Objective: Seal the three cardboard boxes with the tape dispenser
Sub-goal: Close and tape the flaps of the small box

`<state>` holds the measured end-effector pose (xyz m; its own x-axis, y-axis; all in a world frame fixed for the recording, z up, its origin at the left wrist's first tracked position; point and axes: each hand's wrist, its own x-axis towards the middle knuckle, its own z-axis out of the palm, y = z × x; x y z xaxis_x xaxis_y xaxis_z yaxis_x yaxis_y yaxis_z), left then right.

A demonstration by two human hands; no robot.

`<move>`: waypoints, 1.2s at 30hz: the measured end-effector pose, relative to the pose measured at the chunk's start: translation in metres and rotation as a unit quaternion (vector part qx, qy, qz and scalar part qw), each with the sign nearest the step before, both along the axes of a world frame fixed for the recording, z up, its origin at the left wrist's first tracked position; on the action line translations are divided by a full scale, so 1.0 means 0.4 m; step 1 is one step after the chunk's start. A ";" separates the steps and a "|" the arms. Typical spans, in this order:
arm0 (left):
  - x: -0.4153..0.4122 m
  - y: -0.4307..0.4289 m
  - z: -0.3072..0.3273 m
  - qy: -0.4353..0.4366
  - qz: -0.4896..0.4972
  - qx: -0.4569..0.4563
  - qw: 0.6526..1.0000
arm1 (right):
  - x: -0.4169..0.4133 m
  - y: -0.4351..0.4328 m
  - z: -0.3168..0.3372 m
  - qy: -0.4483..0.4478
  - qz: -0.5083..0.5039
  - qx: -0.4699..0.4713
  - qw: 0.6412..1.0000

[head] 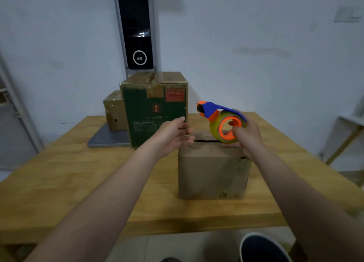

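Right hand [246, 137] is gripping the orange-and-blue tape dispenser [222, 121] over the plain brown cardboard box [212, 171]; left hand [173, 135], fingers spread, is reaching alongside to steady it.

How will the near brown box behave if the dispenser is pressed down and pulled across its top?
The brown box shows a dark gap between its top flaps, so they would probably sag under pressure. It looks about as wide as tall, so tipping seems unlikely; it may slide on the smooth wooden table unless steadied.
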<state>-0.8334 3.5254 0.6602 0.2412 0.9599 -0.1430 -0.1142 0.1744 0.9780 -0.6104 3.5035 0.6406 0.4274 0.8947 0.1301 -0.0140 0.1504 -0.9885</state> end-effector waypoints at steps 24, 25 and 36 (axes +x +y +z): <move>0.075 0.029 0.016 0.023 -0.018 0.016 0.999 | 0.016 0.025 -0.024 -0.036 -0.013 0.054 0.998; 0.078 0.029 0.017 0.033 -0.007 0.015 0.999 | 0.017 0.026 -0.024 -0.062 -0.020 0.059 0.996; 0.102 0.050 0.020 0.071 0.044 0.034 0.996 | 0.061 0.044 -0.001 -0.237 -0.081 0.108 0.962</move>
